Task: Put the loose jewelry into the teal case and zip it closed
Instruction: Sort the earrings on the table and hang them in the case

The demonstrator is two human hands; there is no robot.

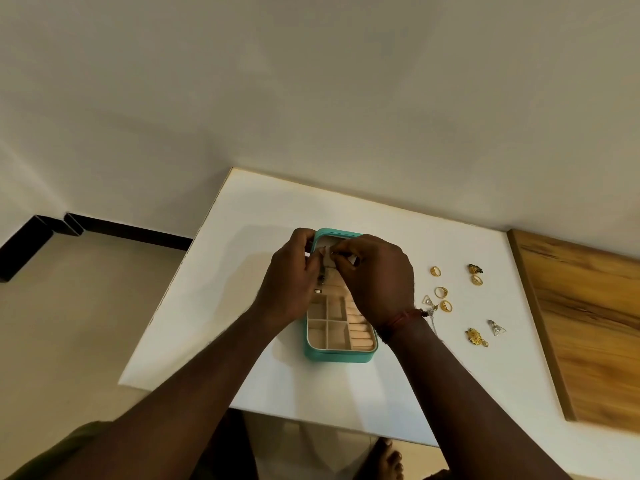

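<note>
The teal case (337,356) lies open on the white table (242,306), showing beige compartments and ring rolls. My left hand (291,278) grips the raised lid's left edge and a beige flap inside it. My right hand (377,282) pinches a small metal piece against that flap; the piece is mostly hidden by my fingers. Loose jewelry lies to the right of the case: gold rings (441,291), a gold flower earring (476,336), a dark green-gold earring (475,269), a clear triangular pendant (497,328) and a silver chain (432,317) partly under my right wrist.
A brown wooden board (588,323) lies along the table's right side. A pale wall rises right behind the table. The table's left and near edges drop to a beige floor, where a bare foot (389,459) shows.
</note>
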